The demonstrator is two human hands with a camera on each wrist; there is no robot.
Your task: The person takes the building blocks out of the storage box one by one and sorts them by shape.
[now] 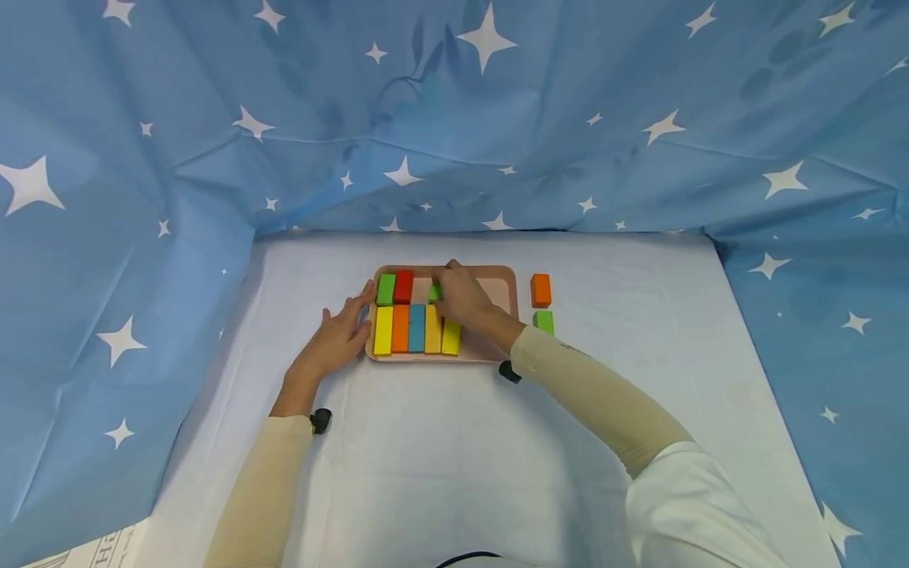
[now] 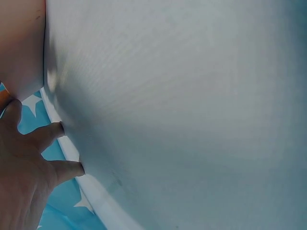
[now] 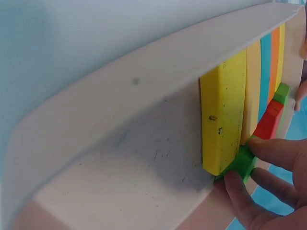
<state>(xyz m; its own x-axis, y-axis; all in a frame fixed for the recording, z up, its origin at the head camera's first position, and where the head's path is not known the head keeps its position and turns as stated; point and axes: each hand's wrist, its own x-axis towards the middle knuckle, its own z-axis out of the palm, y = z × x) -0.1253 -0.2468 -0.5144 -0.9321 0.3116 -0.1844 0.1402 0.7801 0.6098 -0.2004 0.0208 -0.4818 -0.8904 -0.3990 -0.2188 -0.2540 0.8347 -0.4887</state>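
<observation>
My right hand (image 1: 463, 297) pinches a green block (image 3: 245, 162) between thumb and fingers, inside the pink tray (image 1: 508, 289). In the right wrist view the block touches the end of a yellow block (image 3: 224, 115). My left hand (image 1: 335, 341) rests against the tray's left edge with fingers spread. Along the near side stand a yellow block (image 1: 383, 331), an orange block (image 1: 400, 330), a blue block (image 1: 417, 330), a tan block (image 1: 433, 330) and the other yellow one. Behind them, at the far left, sit another green block (image 1: 386, 289) and a red block (image 1: 403, 287).
On the white tabletop (image 1: 440, 442), right of the tray, lie an orange block (image 1: 541, 290) and a green block (image 1: 544, 322), the latter partly behind my right forearm. A blue curtain with white stars (image 1: 497, 118) surrounds the table's back and sides.
</observation>
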